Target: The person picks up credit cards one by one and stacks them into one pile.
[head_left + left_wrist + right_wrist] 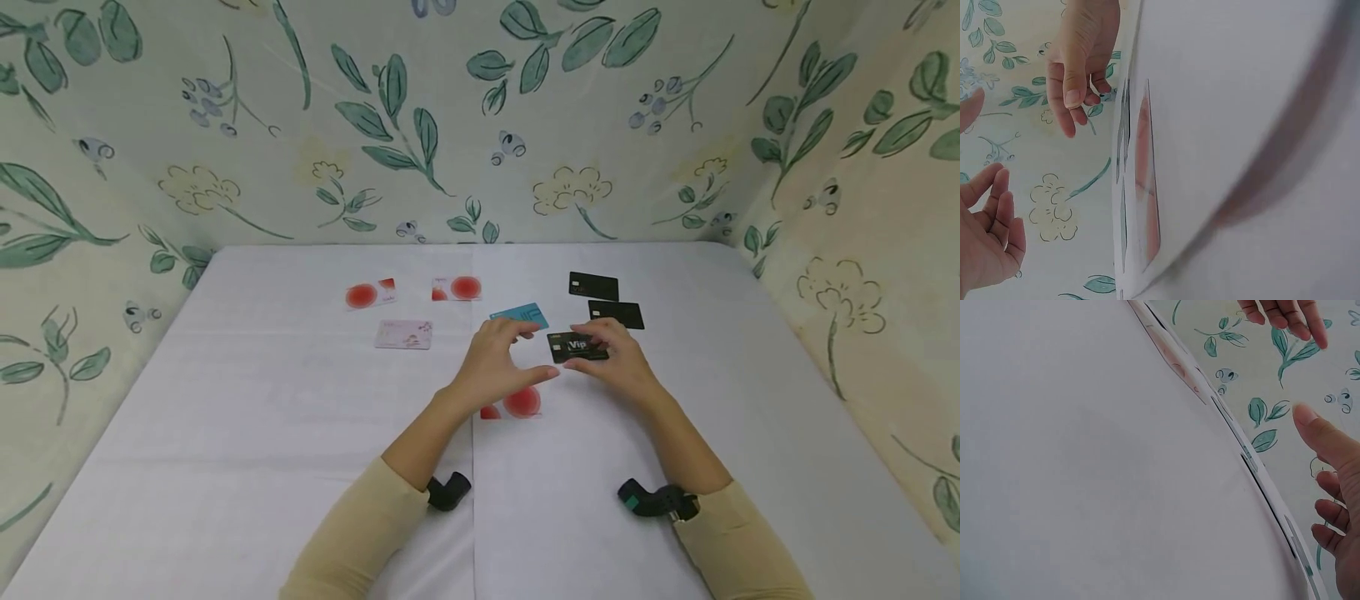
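Note:
My left hand (495, 360) hovers over the table with thumb and fingers spread apart and nothing between them. Under it shows part of a white card with a red circle (522, 402), and past its fingertips lies a blue card (531, 312). My right hand (621, 360) is held just above a black card marked "Vip" (562, 348), covering its right end in the head view. From the right wrist, that right hand (1338, 487) appears raised off the tabletop, its thumb out, holding nothing. The left wrist view shows the left hand (985, 237) likewise bare, fingers loosely bent.
Two other black cards (594, 286) lie behind the right hand. Farther left are two white cards with red circles (465, 288) and a pale pink card (403, 334). A white cloth (247, 400) covers the table; a floral curtain (465, 125) hangs behind.

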### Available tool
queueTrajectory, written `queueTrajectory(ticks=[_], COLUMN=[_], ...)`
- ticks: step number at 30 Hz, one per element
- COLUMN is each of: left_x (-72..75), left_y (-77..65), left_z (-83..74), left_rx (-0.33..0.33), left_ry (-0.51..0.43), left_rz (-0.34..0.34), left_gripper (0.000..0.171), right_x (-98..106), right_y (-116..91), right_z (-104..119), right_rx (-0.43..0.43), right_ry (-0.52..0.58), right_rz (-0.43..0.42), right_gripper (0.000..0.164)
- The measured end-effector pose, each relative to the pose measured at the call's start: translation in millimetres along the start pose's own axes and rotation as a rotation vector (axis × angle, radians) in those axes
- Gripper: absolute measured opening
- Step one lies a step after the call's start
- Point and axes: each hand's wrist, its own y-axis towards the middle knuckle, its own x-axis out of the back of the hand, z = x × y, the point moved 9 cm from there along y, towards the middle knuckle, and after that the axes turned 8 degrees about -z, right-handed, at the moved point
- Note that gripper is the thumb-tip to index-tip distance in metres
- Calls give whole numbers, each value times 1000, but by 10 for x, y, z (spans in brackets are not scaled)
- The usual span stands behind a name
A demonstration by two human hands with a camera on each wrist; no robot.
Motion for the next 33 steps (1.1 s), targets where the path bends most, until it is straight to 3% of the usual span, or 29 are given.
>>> queueTrajectory(ticks=[6,16,20,27,33], left_x=[-14,-202,-279,-367,-456], left_y=[62,193,234,260,248], left_z=[-85,-177,-144,-98,26], left_rx=[-17,-28,-3,-26,40], left_ry=[-29,-17,-35,17,59], left_rz=[-43,-80,-107,-174,-190], left_gripper=[67,69,68,68,68], right_x=[72,257,286,288,258], right_y=[20,44,45,43,21], right_z=[-92,-213,-236,-314,-389], right_rx=[-37,-36,-20,-47,-106], right_ry=[-16,-36,-51,-78,-76], right_rz=[-22,-90,-102,-84,-58], right_gripper=[59,62,61,61,62])
